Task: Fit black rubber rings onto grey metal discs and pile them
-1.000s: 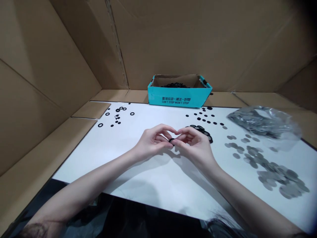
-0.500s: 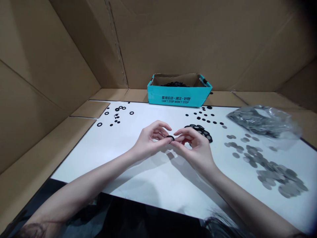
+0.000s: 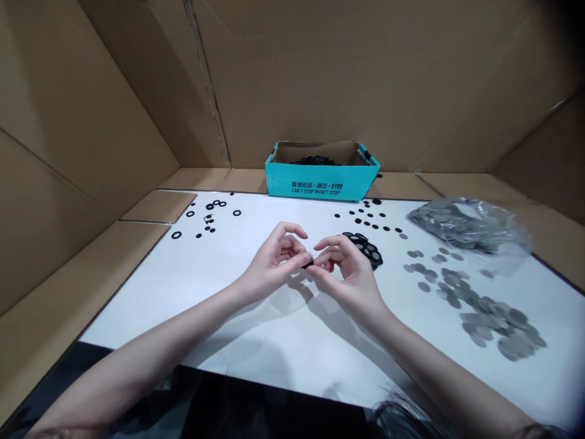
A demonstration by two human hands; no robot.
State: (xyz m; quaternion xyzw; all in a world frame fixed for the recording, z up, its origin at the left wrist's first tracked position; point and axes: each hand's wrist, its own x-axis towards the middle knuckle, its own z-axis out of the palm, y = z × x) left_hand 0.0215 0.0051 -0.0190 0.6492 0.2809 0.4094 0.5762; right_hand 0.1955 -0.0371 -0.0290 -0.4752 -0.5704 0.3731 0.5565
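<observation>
My left hand (image 3: 276, 259) and my right hand (image 3: 340, 265) meet over the white table top (image 3: 283, 341), their fingertips pinching a small black rubber ring (image 3: 309, 263) between them. A grey edge shows at the ring, perhaps a metal disc, but the fingers hide most of it. Just beyond my right hand lies a heap of black rings with grey metal discs (image 3: 363, 249); the fingers are close to it without touching.
A teal cardboard box (image 3: 322, 189) holding black pieces stands at the table's back edge. Black rings (image 3: 210, 213) lie scattered far left, and small black discs (image 3: 368, 219) lie back right. Loose metal discs (image 3: 491, 320) and a plastic bag of discs (image 3: 466, 225) lie right. Cardboard walls surround the table.
The whole scene has shifted slightly left in the view. My hands have come closer over the ring, which stays pinched between my fingertips and is now more hidden.
</observation>
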